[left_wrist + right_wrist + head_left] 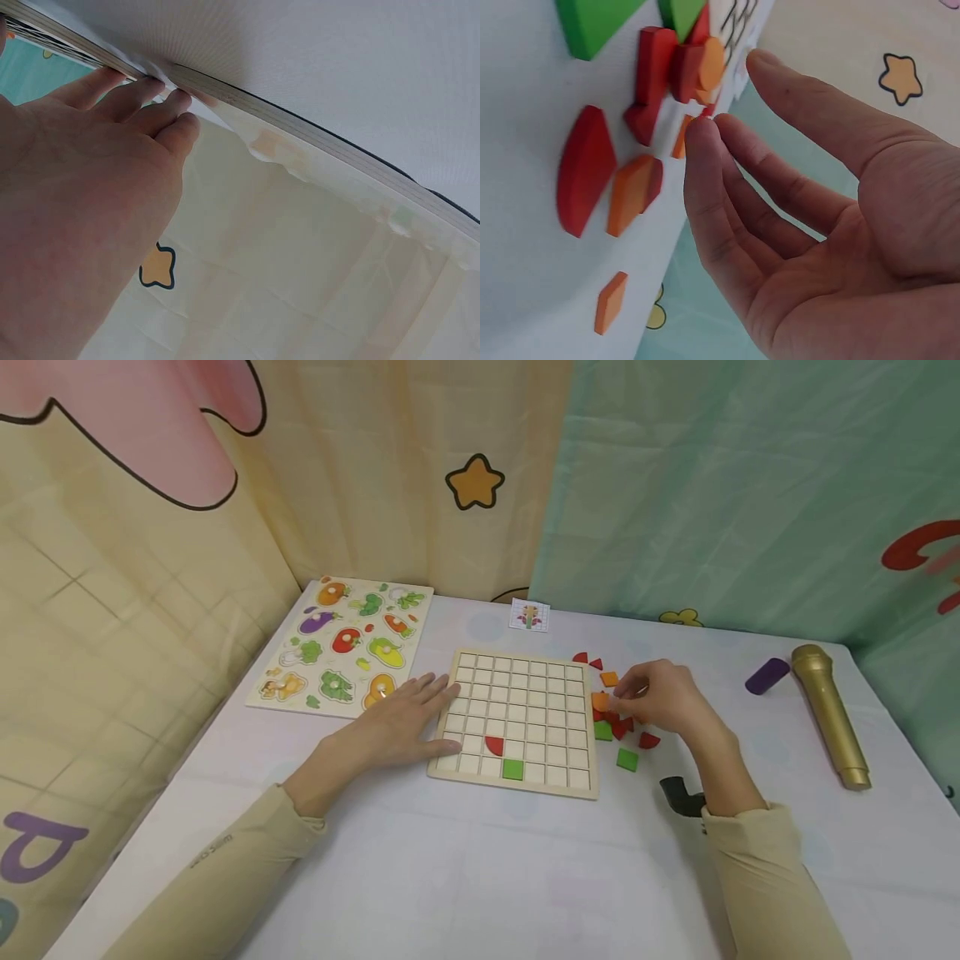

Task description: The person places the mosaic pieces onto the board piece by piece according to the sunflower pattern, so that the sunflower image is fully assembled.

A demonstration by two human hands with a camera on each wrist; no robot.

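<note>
A square wooden grid board (525,710) lies at the middle of the table, with a red rounded piece (494,746) and a green square (513,769) in its cells. My left hand (397,722) rests at the board's left edge, fingers extended and thumb over the lower cells. Beyond the board's right side, my right hand (663,697) hovers at a loose pile of red, orange and green pieces. In the right wrist view its thumb and fingers stand apart with nothing between them. The fingertips are close to the pile, near an orange piece (681,136).
A vegetable puzzle board (345,643) lies at the back left. Behind the grid is a small picture card (529,616). On the right are a purple cylinder (767,677) and a gold microphone (831,714). A black curved object (681,797) lies partly behind the right forearm.
</note>
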